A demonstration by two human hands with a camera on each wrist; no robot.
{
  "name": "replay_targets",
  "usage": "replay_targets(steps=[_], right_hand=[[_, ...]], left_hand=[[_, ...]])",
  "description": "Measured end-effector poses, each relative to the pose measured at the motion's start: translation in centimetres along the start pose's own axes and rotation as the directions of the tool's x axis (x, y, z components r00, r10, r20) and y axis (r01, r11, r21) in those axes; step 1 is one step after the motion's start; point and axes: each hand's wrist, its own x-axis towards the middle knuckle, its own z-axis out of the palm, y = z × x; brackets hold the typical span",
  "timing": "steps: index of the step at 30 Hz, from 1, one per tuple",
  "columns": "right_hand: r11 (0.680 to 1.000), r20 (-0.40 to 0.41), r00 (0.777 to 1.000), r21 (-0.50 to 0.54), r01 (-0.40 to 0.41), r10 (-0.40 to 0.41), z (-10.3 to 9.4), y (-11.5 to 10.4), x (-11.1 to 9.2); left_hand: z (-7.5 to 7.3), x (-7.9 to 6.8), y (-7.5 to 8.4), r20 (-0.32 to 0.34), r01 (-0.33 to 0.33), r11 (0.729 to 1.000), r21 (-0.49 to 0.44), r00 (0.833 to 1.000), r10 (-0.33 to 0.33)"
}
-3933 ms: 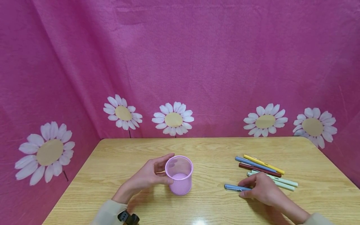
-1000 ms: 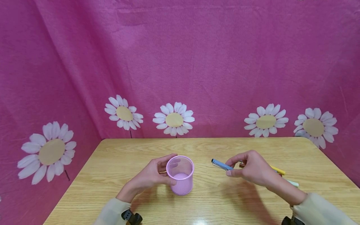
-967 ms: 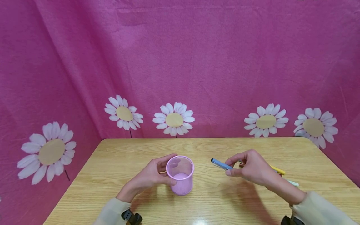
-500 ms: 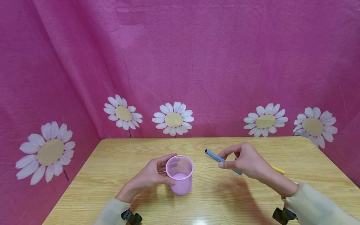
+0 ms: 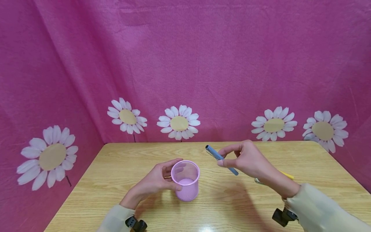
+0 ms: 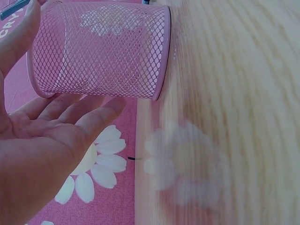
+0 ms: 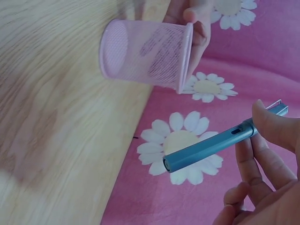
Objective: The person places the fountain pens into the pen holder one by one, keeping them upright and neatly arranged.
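A pink mesh pen cup (image 5: 187,192) stands upright on the table, its inside bare. My left hand (image 5: 157,180) holds it from the left, thumb at the near side of the rim and fingers behind. In the left wrist view the cup's mesh wall (image 6: 108,51) lies between thumb and fingers. Right of the cup, my right hand (image 5: 250,161) pinches a blue capped pen (image 5: 214,152) in the air. The pen slants, its clip end up and toward the left. In the right wrist view the pen (image 7: 201,151) is clear of the cup.
A yellow pen (image 5: 287,175) and a pale green pen (image 5: 259,181) show partly behind my right forearm, which hides the rest of the pens there. A pink cloth with daisies (image 5: 220,64) hangs behind the wooden table (image 5: 130,153).
My right hand has lifted the blue pen off the table and carried it up and left toward the cup, tilting it steeper. The left hand and cup stay put.
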Motion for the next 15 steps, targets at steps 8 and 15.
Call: replay_targets(steps=[8,15], right_hand=[[0.999,0.002,1.0,0.041,0.015,-0.015,0.6,-1.5,0.8],[0.996,0.012,0.999,0.076,0.039,-0.04,1.5,-2.6,1.5]], left_hand=[[0.0,0.0,0.0,-0.001,0.002,1.0,0.005,1.0,-0.002],[-0.1,0.0,-0.1,0.002,-0.001,1.0,-0.008,1.0,0.001]])
